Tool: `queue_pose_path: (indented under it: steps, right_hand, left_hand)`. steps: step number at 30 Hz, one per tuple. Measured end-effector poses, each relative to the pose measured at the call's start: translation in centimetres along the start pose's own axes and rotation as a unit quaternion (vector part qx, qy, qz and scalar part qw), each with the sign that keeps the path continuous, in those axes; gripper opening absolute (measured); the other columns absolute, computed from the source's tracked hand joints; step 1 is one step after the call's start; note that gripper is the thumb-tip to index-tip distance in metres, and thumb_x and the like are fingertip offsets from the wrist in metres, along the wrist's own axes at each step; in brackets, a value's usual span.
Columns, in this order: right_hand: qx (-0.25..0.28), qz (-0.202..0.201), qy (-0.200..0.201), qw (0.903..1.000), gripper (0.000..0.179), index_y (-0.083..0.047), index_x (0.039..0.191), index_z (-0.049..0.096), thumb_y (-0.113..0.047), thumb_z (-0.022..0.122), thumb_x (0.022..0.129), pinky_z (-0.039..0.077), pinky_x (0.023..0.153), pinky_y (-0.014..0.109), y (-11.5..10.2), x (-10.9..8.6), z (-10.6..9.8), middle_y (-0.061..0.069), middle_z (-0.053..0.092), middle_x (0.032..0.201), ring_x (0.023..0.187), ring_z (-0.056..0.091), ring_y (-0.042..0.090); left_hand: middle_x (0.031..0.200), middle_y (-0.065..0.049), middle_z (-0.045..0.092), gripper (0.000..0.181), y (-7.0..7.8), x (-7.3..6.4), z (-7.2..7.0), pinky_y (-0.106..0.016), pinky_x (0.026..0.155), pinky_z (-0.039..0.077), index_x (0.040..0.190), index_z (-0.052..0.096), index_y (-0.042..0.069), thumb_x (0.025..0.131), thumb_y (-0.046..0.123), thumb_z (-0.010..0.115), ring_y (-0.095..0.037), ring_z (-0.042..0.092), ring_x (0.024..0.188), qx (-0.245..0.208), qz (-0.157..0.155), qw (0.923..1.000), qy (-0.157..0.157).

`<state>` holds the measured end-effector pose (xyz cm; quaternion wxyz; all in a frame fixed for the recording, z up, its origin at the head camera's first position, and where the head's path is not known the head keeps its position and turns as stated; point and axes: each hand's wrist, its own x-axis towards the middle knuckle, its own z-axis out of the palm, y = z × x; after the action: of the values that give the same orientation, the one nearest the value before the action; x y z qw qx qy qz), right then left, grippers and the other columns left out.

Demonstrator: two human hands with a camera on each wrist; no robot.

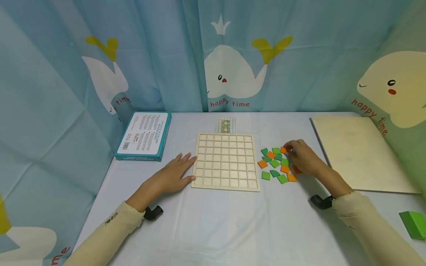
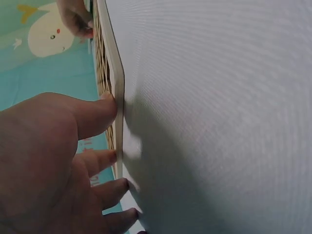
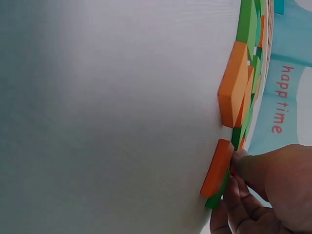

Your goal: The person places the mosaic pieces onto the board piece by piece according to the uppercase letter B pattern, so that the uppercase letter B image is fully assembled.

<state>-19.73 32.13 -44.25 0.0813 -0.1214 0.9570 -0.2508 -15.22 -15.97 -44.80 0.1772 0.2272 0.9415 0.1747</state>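
Observation:
My left hand [image 1: 174,173] lies with its fingers spread at the left edge of a wooden grid board [image 1: 225,161]. In the left wrist view the thumb [image 2: 100,114] and fingertips touch the board's rim [image 2: 118,83]. To the right of the board my right hand [image 1: 304,157] pinches an orange square tile [image 1: 284,149] between thumb and fingers, at the far right of a loose group of tiles. Green square tiles [image 1: 266,175], dark green rounded tiles [image 1: 274,173] and orange tiles [image 1: 262,164] lie around it. Fingers partly hide the pinched tile in the right wrist view.
A small printed pattern card [image 1: 226,125] lies behind the board. At the back left is a teal box [image 1: 143,135]. A pale flat panel [image 1: 364,151] lies at the right, with a green block [image 1: 413,224] near the right edge. Printed curtains [image 1: 179,55] surround the table.

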Motion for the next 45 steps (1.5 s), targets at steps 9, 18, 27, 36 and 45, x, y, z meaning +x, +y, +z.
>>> queue_pose_path:
  steps: [9, 18, 27, 36, 45]
  right_hand:
    - [-0.008, 0.009, 0.005, 0.9999, 0.033, 0.018, 0.136, 0.05, -0.001, 0.051, 0.108, 0.046, 0.105, 0.067, -0.2, 1.8, -0.4, 0.038, 0.047, 0.13, 0.117, 0.051, 0.051]
    - [0.007, 0.022, 0.001, 0.9997, 0.035, 0.015, 0.14, 0.048, -0.003, 0.047, 0.11, 0.044, 0.11, 0.063, -3.7, 5.2, 0.4, 0.035, 0.044, 0.138, 0.124, 0.05, 0.048]
    - [0.021, -0.054, -0.007, 0.9983, 0.03, 0.013, 0.135, 0.052, -0.002, 0.05, 0.11, 0.05, 0.103, 0.057, -8.8, 7.3, 2.9, 0.032, 0.049, 0.128, 0.116, 0.056, 0.044]
    - [0.002, -0.1, -0.037, 0.9943, 0.033, 0.007, 0.137, 0.056, -0.009, 0.06, 0.109, 0.048, 0.104, 0.057, -13.5, 9.3, 5.6, 0.025, 0.054, 0.131, 0.117, 0.061, 0.039]
    - [-0.015, -0.127, -0.035, 0.9912, 0.026, 0.0, 0.127, 0.064, -0.013, 0.067, 0.105, 0.053, 0.1, 0.053, -16.1, 10.8, 7.7, 0.019, 0.061, 0.125, 0.118, 0.061, 0.035]
  left_hand:
    - [0.176, -0.013, 0.017, 0.075, 0.2, 0.1, 0.1, -0.059, 0.13, 0.018, 0.17, 0.022, 0.018, 0.109, 0.048, 0.053, -0.042, 0.01, 0.162, 0.017, 0.004, 0.9999, 0.001]
    - [0.177, -0.012, 0.015, 0.074, 0.2, 0.3, 0.5, -0.06, 0.129, 0.018, 0.171, 0.021, 0.018, 0.11, 0.048, 0.051, -0.042, 0.009, 0.163, 0.024, 0.009, 0.9997, 0.002]
    - [0.176, -0.013, 0.017, 0.074, 0.4, 0.3, 0.4, -0.061, 0.129, 0.019, 0.17, 0.023, 0.017, 0.109, 0.047, 0.052, -0.042, 0.011, 0.162, 0.027, 0.006, 0.9996, 0.002]
    - [0.177, -0.012, 0.016, 0.075, 0.3, 0.2, 0.1, -0.059, 0.129, 0.019, 0.17, 0.022, 0.019, 0.109, 0.048, 0.053, -0.041, 0.01, 0.163, 0.027, -0.001, 0.9996, -0.002]
    - [0.177, -0.012, 0.017, 0.074, 0.0, 0.3, 0.4, -0.061, 0.129, 0.019, 0.17, 0.023, 0.019, 0.109, 0.047, 0.054, -0.042, 0.01, 0.163, 0.024, 0.0, 0.9997, 0.005]
